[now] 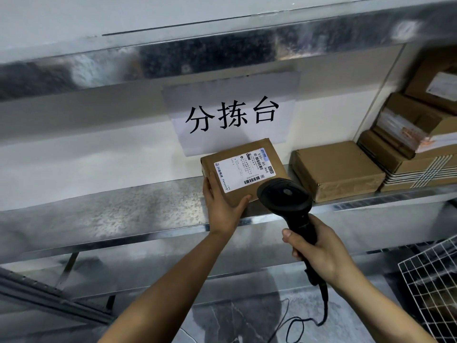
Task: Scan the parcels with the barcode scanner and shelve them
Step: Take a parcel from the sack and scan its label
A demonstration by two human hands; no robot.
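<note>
The left hand grips the labelled brown cardboard parcel; the right hand, wrapped round the black barcode scanner, may misread if it tilts.

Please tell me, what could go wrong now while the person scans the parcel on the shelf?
1. The scanner head covers the near right corner of the labelled parcel, so the beam may miss the barcode.
2. The left hand holds that parcel at the edge of the metal shelf; it might slip off.
3. The cable hangs in loops below the right hand and could snag.
</note>
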